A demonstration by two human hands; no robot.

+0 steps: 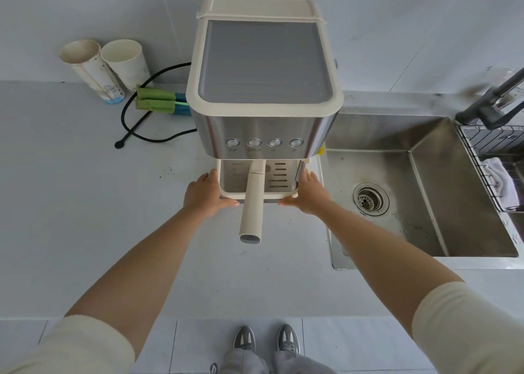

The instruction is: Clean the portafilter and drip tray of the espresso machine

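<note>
Head view: the drip tray (280,194) sits at the foot of the espresso machine (263,90) on the bench (85,203). It is clasped between the left grip (204,193) and the right grip (307,193), fingers along its sides, thumbs at its front edge. The portafilter (251,203) handle juts forward over the tray, between both grips. Sink (382,129) at right; paper cups (105,67) and black cord (133,118) at left.
</note>
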